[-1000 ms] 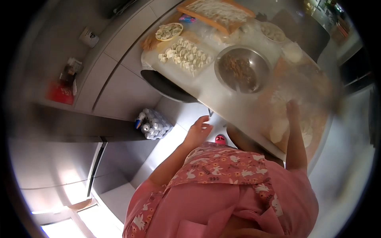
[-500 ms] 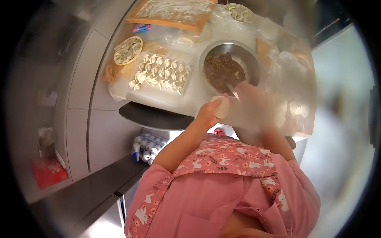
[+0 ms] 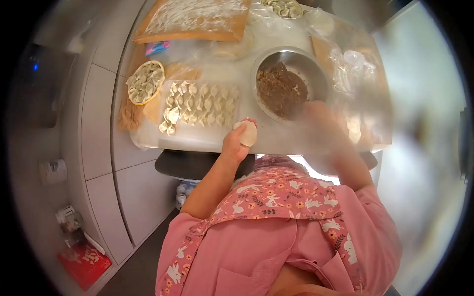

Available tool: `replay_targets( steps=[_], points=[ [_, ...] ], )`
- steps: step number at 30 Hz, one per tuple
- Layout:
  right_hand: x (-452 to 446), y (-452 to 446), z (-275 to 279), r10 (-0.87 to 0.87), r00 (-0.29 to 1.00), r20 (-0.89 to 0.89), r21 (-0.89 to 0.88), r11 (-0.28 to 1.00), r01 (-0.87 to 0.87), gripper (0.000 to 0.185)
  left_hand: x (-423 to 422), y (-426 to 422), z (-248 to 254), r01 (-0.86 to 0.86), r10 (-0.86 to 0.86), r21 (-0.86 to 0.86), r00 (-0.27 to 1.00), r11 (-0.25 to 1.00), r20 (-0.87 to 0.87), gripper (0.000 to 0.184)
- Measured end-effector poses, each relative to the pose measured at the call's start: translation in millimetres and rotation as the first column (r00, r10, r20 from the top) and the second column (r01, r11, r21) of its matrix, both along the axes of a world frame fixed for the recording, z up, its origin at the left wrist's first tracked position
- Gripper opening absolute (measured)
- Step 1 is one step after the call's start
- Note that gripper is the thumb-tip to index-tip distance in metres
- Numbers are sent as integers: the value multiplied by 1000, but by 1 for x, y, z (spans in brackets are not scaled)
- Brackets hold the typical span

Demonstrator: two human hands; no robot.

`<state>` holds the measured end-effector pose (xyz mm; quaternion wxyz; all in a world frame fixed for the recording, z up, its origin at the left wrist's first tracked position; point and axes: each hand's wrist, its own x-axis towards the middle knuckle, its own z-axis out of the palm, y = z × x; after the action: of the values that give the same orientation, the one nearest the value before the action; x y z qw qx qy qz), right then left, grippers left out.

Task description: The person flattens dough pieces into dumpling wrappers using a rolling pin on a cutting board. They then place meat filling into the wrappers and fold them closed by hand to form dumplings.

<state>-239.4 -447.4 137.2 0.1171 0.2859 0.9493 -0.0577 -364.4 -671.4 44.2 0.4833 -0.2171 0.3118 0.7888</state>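
My left hand (image 3: 234,146) is closed on a round, pale dumpling wrapper (image 3: 248,134) in front of the table's near edge. My right hand (image 3: 320,114), blurred by haze, is at the near right rim of a metal mixing bowl (image 3: 316,64). Its fingers look curled, but what they hold is hidden. Brown minced filling (image 3: 281,91) lies in the bowl, heaped to the left. To the left of the bowl, folded dumplings (image 3: 200,102) stand in rows on a clear tray.
A yellow-rimmed bowl of dumplings (image 3: 145,83) is at the left, another dumpling bowl (image 3: 282,8) at the back. A floured wooden board (image 3: 192,19) lies at the far left. Plastic wrapping (image 3: 345,74) and pale round wrappers (image 3: 354,129) are on the right. A dark stool (image 3: 185,165) is under the table edge.
My left hand with the wrapper has moved left, away from the bowl. My right hand stays by the bowl; the thin pale utensil seen beside it earlier is no longer distinct. The view has shifted slightly.
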Motion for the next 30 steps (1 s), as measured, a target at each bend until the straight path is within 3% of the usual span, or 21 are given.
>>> replay_targets(
  steps=[1,2,4,7,9,10,12,15,17,20,21,23,25,30],
  points=[
    [1,5,-6,-65,997,-41,-17,998,65,19,-1,1,0,13,-12,29,1000,999,-16,27],
    [12,38,-58,-188,975,-121,-197,967,162,17,1,3,-1,24,-22,57,999,998,-31,27],
    [14,52,-68,-317,933,-172,-375,897,235,19,3,11,2,14,-16,83,1000,996,26,28],
    [2,42,-61,-232,871,-432,-441,897,20,30,5,24,14,18,-29,120,995,993,96,29],
    [-7,32,-48,89,990,-107,-207,972,-110,35,7,32,16,22,-38,131,992,991,121,29],
    [-2,33,-52,89,990,-107,-210,971,-110,35,8,34,16,45,-60,143,994,989,96,30],
    [6,34,-64,167,943,-288,-179,958,-225,33,8,39,14,73,-84,151,994,986,66,31],
    [6,41,-69,226,942,-248,-203,939,-279,33,7,46,11,89,-94,146,995,985,23,32],
    [5,44,-68,239,949,-205,-224,933,-284,33,9,52,15,50,-52,56,998,997,38,33],
    [3,47,-62,185,966,-183,-305,923,-234,33,6,51,12,52,-55,59,997,997,46,33],
    [3,49,-57,98,975,-202,-525,829,-192,32,4,51,13,54,-56,57,997,997,45,33],
    [7,47,-54,2,981,-193,-719,681,-143,32,6,50,15,83,-84,43,996,996,24,33],
    [5,43,-51,228,949,-219,-435,848,-304,31,5,51,16,103,-103,27,995,994,2,32],
    [1,43,-63,163,958,-237,-396,884,-248,31,4,52,19,101,-101,2,995,995,27,33]
  ],
)
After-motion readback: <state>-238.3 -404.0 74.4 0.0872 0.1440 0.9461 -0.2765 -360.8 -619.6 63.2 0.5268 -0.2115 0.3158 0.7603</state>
